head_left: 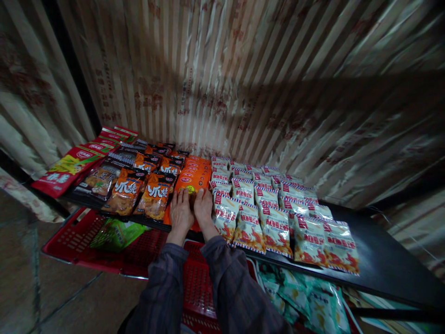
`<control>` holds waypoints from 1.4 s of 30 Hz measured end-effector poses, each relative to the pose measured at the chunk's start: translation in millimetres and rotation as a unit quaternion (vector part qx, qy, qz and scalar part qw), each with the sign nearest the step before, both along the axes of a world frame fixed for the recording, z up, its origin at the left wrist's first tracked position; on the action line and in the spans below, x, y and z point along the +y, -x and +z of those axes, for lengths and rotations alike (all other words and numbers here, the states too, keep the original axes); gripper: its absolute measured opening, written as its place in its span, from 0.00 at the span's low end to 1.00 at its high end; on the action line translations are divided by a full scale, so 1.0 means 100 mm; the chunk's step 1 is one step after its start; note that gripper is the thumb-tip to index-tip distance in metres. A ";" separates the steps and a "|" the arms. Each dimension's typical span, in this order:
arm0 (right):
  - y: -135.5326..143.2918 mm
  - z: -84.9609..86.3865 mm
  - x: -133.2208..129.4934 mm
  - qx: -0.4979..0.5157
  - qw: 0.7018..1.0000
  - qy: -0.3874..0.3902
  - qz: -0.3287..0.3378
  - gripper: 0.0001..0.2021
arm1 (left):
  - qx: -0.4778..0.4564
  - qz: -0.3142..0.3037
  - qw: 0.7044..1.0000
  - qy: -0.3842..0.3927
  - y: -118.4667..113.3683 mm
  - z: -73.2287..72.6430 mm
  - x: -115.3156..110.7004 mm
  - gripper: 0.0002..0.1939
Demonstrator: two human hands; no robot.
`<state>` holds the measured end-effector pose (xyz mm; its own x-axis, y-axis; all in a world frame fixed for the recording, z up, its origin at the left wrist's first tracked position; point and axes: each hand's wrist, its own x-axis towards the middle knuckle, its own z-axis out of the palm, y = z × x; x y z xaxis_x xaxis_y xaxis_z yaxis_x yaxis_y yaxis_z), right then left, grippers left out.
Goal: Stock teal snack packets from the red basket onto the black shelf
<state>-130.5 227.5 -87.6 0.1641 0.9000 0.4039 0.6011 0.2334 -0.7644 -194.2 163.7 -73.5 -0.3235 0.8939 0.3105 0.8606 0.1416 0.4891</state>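
A row of overlapping orange snack bags (195, 171) lies on the black shelf, between other snacks. My left hand (181, 212) lies on the front orange bag, its fingers stretched forward and slightly apart. Close beside it, my right hand (204, 209) touches the same bag's right part, fingers extended and thumb toward the left hand. The palms' undersides are hidden. Just left of my hands are orange-and-black snack bags (155, 195). White-and-red snack bags (225, 213) stand in rows immediately to the right.
Brown snack bags (95, 180) and red-and-green bags (69, 169) fill the shelf's left end. Below are a red basket (78, 243) with a green bag (118, 234) and a container of teal bags (316, 301). Bare black shelf (385, 255) shows at right. Striped sheeting (222, 79) hangs behind.
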 end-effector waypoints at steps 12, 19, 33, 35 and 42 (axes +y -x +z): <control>0.01 0.10 -0.01 -0.027 0.999 -0.019 -0.004 0.24 | 0.008 -0.003 1.000 0.003 0.00 0.01 -0.01 0.29; 0.00 0.06 0.07 -0.049 0.999 0.003 0.024 0.26 | 0.007 -0.001 1.000 0.005 -0.01 0.02 0.00 0.30; 0.09 0.10 0.00 -0.088 0.996 -0.001 0.025 0.22 | 0.009 0.004 1.000 0.022 -0.01 0.04 -0.01 0.27; 0.08 0.11 0.01 -0.083 0.996 -0.003 0.017 0.22 | 0.007 0.001 1.000 0.022 -0.01 0.04 -0.01 0.27; 0.04 0.13 0.02 -0.083 0.996 -0.010 0.013 0.21 | 0.003 0.002 1.000 0.007 -0.02 0.01 0.00 0.27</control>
<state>-134.6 229.1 -74.5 0.0708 0.8944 0.4417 0.7125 0.2646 -0.6499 -192.5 163.5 -72.3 -0.3254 0.8968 0.2997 0.8630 0.1521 0.4817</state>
